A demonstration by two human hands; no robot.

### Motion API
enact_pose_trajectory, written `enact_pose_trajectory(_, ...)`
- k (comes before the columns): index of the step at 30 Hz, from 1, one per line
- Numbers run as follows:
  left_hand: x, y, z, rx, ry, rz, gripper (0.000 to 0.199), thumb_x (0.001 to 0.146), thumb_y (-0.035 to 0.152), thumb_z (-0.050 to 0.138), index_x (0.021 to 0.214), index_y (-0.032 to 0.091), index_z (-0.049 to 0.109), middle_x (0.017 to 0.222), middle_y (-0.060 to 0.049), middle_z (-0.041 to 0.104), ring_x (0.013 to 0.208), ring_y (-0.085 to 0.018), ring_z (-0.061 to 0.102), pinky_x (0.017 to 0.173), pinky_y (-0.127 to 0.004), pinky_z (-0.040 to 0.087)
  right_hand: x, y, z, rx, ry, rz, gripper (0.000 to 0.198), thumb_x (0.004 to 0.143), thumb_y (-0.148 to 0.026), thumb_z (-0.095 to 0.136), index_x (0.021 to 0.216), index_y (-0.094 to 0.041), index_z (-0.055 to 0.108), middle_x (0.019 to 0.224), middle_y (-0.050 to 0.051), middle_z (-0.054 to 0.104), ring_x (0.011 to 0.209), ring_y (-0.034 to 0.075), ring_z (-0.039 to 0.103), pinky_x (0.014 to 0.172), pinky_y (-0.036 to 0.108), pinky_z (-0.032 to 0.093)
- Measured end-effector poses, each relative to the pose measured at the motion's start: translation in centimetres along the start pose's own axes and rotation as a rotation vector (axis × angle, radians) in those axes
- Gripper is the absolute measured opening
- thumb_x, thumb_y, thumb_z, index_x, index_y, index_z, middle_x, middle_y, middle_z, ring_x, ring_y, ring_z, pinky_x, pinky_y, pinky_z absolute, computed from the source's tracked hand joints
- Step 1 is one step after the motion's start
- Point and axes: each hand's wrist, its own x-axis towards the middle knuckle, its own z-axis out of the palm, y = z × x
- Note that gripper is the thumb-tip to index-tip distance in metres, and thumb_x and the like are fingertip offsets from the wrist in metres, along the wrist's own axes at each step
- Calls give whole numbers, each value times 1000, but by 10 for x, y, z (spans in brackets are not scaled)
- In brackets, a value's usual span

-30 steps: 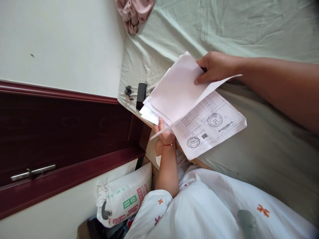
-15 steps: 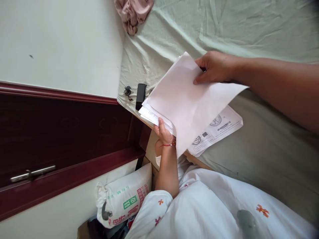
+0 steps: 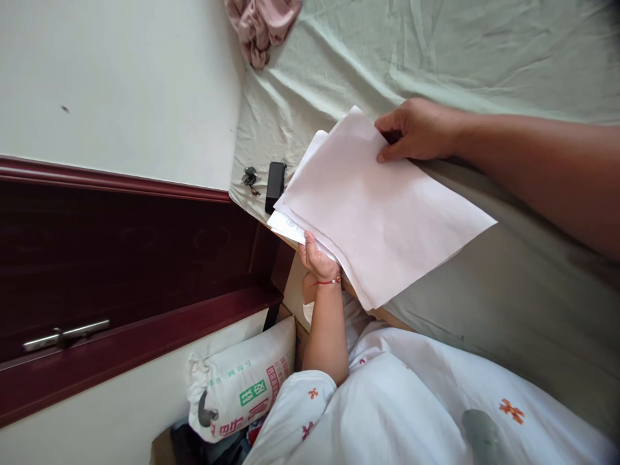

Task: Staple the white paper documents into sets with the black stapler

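Observation:
A stack of white paper sheets (image 3: 382, 213) spreads across the middle of the head view, its top sheet blank. My left hand (image 3: 320, 259), with a red string bracelet at the wrist, grips the stack at its lower left edge, thumb on top and other fingers hidden beneath. There, a strip of a printed sheet (image 3: 292, 226) peeks out under the blank ones. At the upper right edge, my right hand (image 3: 402, 132) pinches the paper between thumb and fingers. How many sheets that pinch takes in I cannot tell.
The papers are over a bed with a pale green sheet (image 3: 436, 51). A black phone-like object (image 3: 276, 187) and keys (image 3: 250, 177) lie left of them. Pink cloth (image 3: 261, 29) lies at the back. A dark red door (image 3: 121, 258) and a white sack (image 3: 245, 378) are at left.
The lifted top sheet has come down flat over the stack and now covers the printed, stamped page that showed at lower right. Both hands keep nearly the same place.

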Motion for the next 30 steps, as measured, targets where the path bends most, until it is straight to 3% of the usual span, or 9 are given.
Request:
enact_pose_trajectory(4,1,-2,-2,25,-26,-2,40,88,36,65,121,15,73,128,-12,76,127,-27,70,113,-37,54,0,-1,-1,-58,20,-27,49,60,-62,59,97,-34,76,103,8,80,103,27,70,94,38,51)
enact_pose_trajectory(8,0,0,0,99,-20,-7,43,93,42,63,127,17,72,128,-11,76,130,-26,68,113,-35,54,0,-1,-2,-98,10,-39,58,69,-58,59,110,-22,79,104,8,79,98,24,69,93,36,52)
enact_pose_trajectory(15,-5,4,2,193,-120,111,52,88,63,72,110,16,73,117,-11,76,129,-27,68,114,-36,52,1,4,-1,-64,11,-79,43,76,-51,62,106,-25,78,100,5,77,93,23,68,93,38,54)
enact_pose_trajectory(20,-8,10,3,235,-202,129,48,82,58,82,103,16,73,114,-11,77,131,-27,67,117,-35,50,3,5,-1,-12,-25,-78,38,74,-42,69,102,-17,76,96,6,75,86,20,65,87,35,54)
enact_pose_trajectory(24,-9,13,5,218,-207,134,42,84,52,82,102,14,75,115,-11,77,127,-26,69,117,-35,50,4,6,1,13,-25,-115,39,79,-51,71,98,-17,75,94,6,73,85,18,63,85,32,52)
enact_pose_trajectory(27,-8,15,5,253,-173,97,38,91,48,76,108,14,75,117,-12,77,128,-26,68,114,-34,51,3,6,2,9,-14,-162,36,79,-52,71,91,-17,74,101,6,74,91,19,63,91,34,52)
enact_pose_trajectory(30,-6,18,4,282,-137,53,34,95,42,73,110,12,75,114,-12,78,130,-26,67,115,-33,51,-2,2,1,19,-36,-111,35,84,-53,68,91,-19,74,105,5,76,101,21,67,101,36,50)
